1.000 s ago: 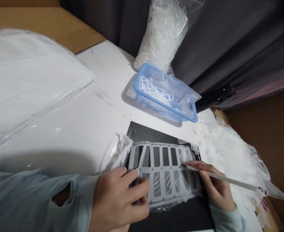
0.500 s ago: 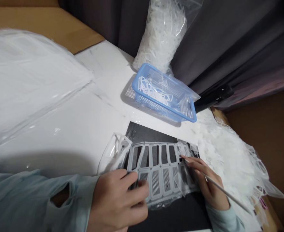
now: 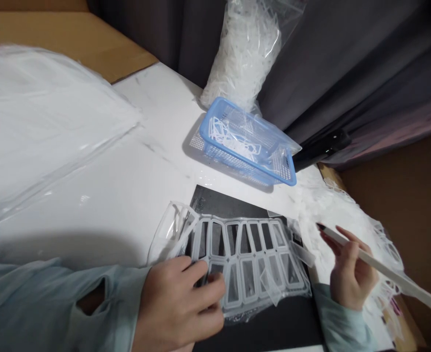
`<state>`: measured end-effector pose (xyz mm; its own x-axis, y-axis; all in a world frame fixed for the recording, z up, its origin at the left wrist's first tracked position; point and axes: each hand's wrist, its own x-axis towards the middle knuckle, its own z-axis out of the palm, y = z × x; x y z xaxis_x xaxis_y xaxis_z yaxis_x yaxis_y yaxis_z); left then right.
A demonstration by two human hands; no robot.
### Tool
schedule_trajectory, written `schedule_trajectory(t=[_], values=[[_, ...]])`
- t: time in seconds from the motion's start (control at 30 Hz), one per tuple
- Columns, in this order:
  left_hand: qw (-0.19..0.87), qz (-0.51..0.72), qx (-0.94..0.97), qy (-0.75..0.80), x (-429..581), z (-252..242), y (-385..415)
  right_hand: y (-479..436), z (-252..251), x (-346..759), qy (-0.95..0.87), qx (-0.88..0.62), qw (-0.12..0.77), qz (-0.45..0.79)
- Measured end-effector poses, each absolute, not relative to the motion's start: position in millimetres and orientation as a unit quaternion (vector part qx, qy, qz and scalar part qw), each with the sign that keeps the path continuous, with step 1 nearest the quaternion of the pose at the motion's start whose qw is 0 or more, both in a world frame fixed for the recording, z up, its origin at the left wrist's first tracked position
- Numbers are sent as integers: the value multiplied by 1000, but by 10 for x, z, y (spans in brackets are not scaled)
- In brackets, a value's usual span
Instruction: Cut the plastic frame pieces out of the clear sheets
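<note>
On a black mat (image 3: 270, 320) lies a translucent plastic sheet (image 3: 238, 256) with two rows of long, rounded frame-shaped openings. My left hand (image 3: 184, 298) is curled over its near-left corner, fingers bent against it; the fingertips are partly hidden. Off the sheet's right side, my right hand (image 3: 352, 271) grips a long white pen-like tool (image 3: 391, 271), its dark tip pointing up-left. Some small clear pieces (image 3: 272, 288) lie loose across the sheet's lower row, and another strip (image 3: 303, 253) rests at its right edge. A crumpled clear plastic piece (image 3: 173, 230) stands up at the left end.
A blue basket (image 3: 248, 168) holding white frame pieces and a clear bag stands behind the mat. Beyond it is a full bag of white pieces (image 3: 244, 54). A heap of translucent scraps (image 3: 342, 220) lies right; a large plastic-wrapped stack (image 3: 46, 127) occupies the left.
My right hand has moved right, off the sheet, lifting the white tool with it. The sheet's right end now shows uncovered and has shifted slightly. My left hand has stayed in place.
</note>
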<state>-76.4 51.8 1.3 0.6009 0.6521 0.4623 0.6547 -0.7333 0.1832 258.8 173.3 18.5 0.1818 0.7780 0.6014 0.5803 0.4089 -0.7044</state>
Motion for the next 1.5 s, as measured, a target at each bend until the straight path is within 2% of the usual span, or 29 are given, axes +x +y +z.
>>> schedule_trajectory(t=[0.3,0.47,1.5], values=[[-15,-233,-901,-365,-776,16,512,1536,292,2548,-739,-505,356,269],[-15,-231,-905,-356,-791,32,527,1578,300,2617,-779,-469,302,289],[-13,-234,-911,-338,-822,61,558,1599,380,2565,-893,-362,166,212]])
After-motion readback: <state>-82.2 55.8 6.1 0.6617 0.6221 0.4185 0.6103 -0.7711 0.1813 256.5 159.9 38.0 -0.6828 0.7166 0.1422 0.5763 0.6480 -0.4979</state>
